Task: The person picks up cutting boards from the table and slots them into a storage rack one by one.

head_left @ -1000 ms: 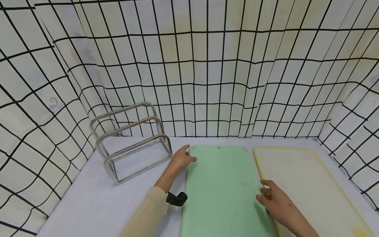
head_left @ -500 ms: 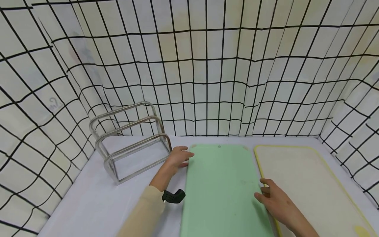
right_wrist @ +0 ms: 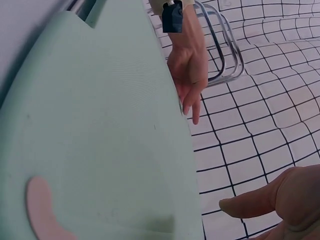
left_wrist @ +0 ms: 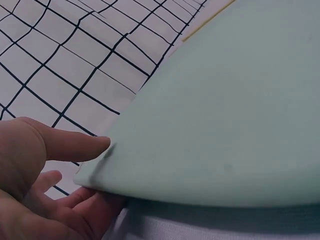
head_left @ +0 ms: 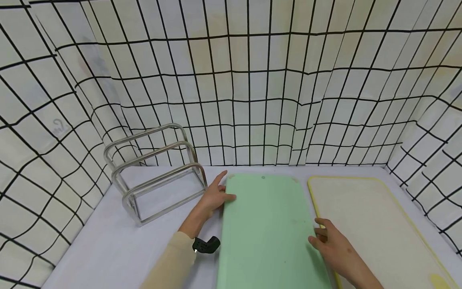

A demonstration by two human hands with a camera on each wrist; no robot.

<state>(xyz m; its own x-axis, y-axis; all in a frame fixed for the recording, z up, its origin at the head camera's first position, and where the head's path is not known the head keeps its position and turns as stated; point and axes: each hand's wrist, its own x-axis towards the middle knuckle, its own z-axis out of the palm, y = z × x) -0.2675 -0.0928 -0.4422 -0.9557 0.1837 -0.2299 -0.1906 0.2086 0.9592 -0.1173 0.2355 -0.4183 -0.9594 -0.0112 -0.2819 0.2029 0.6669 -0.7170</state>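
Observation:
A pale green cutting board (head_left: 265,228) lies in front of me in the head view. At its far left corner my left hand (head_left: 213,198) has its thumb over the top face. The left wrist view shows fingers (left_wrist: 95,210) tucked beneath the board's edge, so that hand pinches it. My right hand (head_left: 335,249) hovers by the right edge, thumb out over the green board. In the right wrist view, that thumb (right_wrist: 255,200) stands apart from the edge, with the other fingers mostly out of frame.
A white cutting board with a yellow rim (head_left: 375,224) lies to the right. On the left stands a metal rack (head_left: 159,172) of bent tubes, close to my left hand. White walls with a black grid (head_left: 252,88) enclose the table (head_left: 108,249).
My left hand has shifted slightly at the board's far left corner, and its index finger now points up and away. The right hand stays almost still. The whole view drifts a little left.

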